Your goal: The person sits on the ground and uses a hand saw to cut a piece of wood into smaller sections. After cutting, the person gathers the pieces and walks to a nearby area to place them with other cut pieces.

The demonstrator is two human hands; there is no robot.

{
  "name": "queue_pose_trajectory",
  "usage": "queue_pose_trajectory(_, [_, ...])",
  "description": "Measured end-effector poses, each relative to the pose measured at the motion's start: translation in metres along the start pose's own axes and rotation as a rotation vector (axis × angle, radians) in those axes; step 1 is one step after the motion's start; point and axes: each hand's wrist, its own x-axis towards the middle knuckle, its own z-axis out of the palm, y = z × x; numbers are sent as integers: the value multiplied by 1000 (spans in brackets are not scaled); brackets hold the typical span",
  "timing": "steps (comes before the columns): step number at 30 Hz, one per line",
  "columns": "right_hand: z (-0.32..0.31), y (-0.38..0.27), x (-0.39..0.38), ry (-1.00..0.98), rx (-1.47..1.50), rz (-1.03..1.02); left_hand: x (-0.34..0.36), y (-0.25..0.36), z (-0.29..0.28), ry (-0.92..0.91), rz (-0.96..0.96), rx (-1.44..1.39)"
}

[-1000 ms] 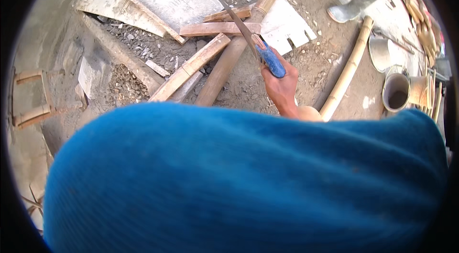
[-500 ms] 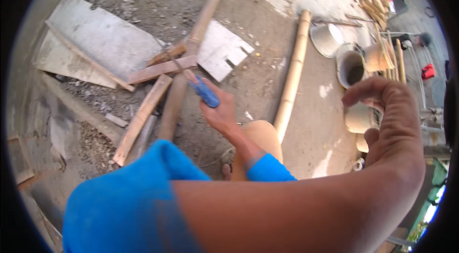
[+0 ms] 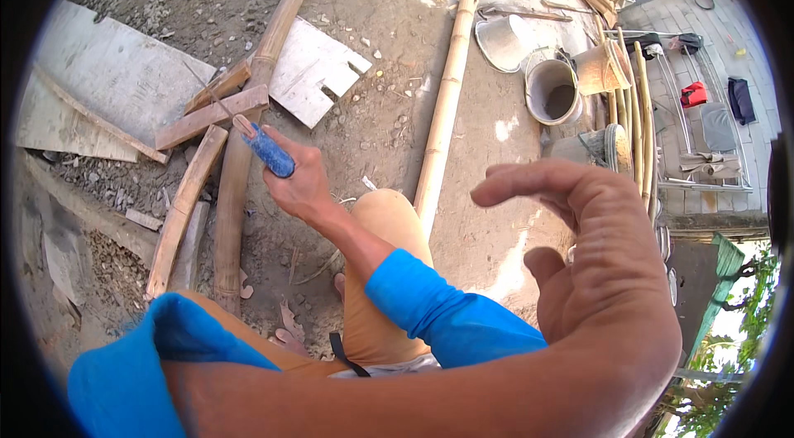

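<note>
My right hand (image 3: 299, 177) is closed round the blue handle of a long, thin-bladed tool (image 3: 269, 150). Its blade looks narrow, perhaps seen edge-on, and points up-left across a short wooden block (image 3: 213, 115). That block lies against a thick brown bamboo pole (image 3: 266, 49), beside another wood piece (image 3: 222, 84). Whether the blade touches the wood I cannot tell. Raised close to the camera at the right, my left hand (image 3: 591, 248) is bent at the wrist. Its fingers are curled but apart from the thumb, with nothing seen between them.
A curved wooden strip (image 3: 186, 210) lies left of the pole, and pale boards (image 3: 124, 53) lie beyond it. Right of my knee rests a yellowish bamboo pole (image 3: 447, 99). Several buckets (image 3: 542, 111) and upright poles (image 3: 638, 119) stand farther right.
The whole view has swung, so the ground things sit farther left in the picture. Both hands appear farther left too. My right hand keeps its hold on the blue-handled tool.
</note>
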Motion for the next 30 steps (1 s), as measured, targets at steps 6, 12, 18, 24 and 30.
queue_pose_trajectory(6, [21,3,-3,-37,152,147,23,-10,8,68,-11,-59])
queue_pose_trajectory(12, [3,6,2,-26,125,200,26,-8,12,211,1,-109])
queue_pose_trajectory(18, [-4,13,1,29,199,285,-1,-46,20,621,-289,-169])
queue_pose_trajectory(24, [-36,4,2,2,79,283,-161,-181,158,692,-1538,-183])
queue_pose_trajectory(30, [-24,3,0,23,190,223,-236,-223,273,341,-1781,-49])
